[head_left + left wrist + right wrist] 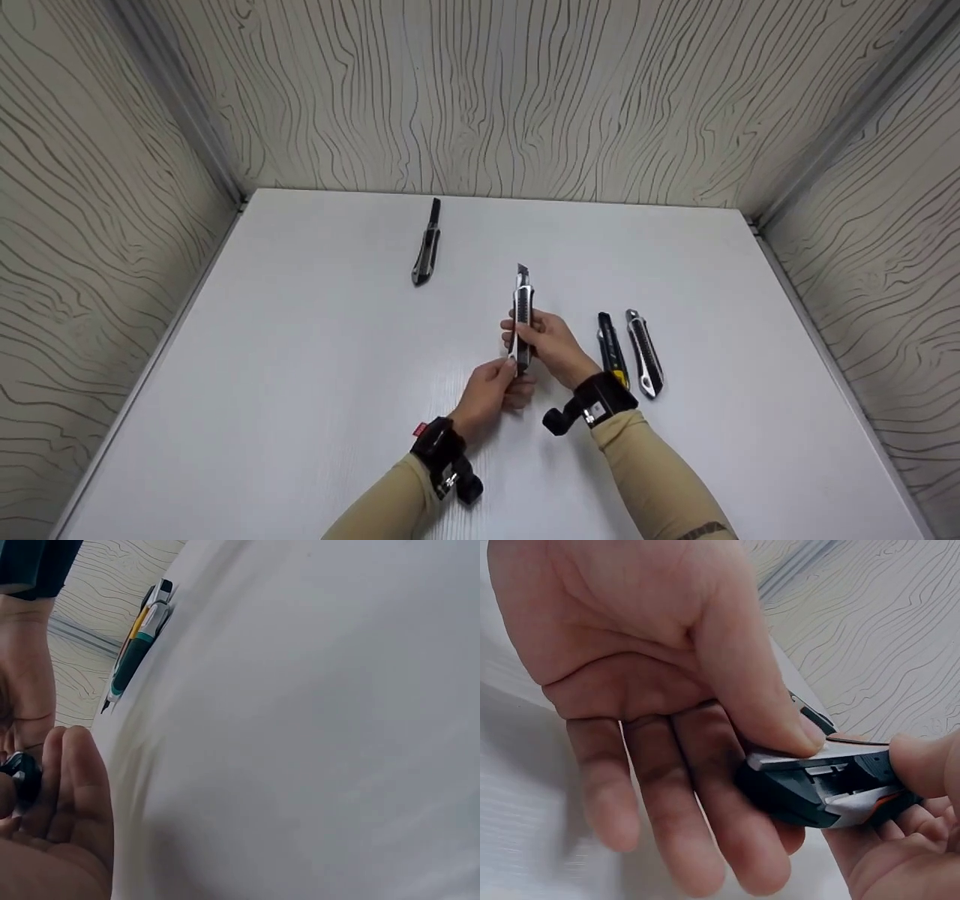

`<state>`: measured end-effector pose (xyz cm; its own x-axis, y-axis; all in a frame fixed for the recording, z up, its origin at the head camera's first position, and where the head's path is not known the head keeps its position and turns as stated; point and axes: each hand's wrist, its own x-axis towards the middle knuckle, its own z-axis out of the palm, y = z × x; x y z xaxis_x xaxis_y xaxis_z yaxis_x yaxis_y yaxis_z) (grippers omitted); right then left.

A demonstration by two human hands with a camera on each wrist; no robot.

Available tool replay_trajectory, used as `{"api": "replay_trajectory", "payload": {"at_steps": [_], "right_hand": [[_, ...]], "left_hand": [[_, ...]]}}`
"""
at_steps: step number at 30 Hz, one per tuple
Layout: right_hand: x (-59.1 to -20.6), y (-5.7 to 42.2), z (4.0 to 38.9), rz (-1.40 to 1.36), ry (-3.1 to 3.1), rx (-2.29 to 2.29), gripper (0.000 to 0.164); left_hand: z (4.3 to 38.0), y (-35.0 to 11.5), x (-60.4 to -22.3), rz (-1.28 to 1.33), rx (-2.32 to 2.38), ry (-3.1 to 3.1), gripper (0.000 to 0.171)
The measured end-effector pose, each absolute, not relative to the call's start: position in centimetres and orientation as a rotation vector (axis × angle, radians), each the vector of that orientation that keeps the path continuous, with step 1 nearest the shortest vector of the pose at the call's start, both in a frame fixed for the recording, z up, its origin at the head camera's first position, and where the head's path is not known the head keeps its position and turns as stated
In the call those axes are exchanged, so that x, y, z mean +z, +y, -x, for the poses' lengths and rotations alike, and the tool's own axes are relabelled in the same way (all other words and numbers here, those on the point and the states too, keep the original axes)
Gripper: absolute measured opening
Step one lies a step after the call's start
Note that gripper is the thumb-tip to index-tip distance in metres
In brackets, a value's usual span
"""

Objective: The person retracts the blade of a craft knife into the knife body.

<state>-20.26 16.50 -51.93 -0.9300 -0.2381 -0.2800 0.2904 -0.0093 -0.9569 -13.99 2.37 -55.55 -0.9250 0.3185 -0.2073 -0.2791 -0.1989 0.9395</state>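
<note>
Between both hands a silver-and-black utility knife point(523, 307) is held with its narrow blade end towards the back wall. My right hand point(559, 349) grips the middle of its handle, thumb on top. At the handle's rear end, my left hand point(486, 394) pinches it between thumb and fingers. Close up in the right wrist view, a thumb from each hand presses on the knife point(840, 791). Only the dark end of the knife point(26, 772) shows in the left wrist view, among the fingers.
Right of my right hand lie a black-and-yellow utility knife point(611, 349) and a silver-and-black one point(646, 356). Another dark utility knife point(427, 251) lies towards the back, left of centre. The white table point(300, 360) meets wood-patterned walls point(480, 97) at the back and sides.
</note>
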Motion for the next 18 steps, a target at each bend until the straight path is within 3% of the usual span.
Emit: {"api": "replay_trajectory", "payload": {"at_steps": [9,18], "right_hand": [[-51.99,16.91,20.47,-0.006,1.842,-2.043,0.045],[-51.96,16.73,20.23,-0.085,1.808,-2.069,0.042]], "left_hand": [[14.32,2.45,-55.43,-0.096,2.173,1.726,0.039],[14.43,2.52,-55.33,-0.085,2.156,1.816,0.040]]}}
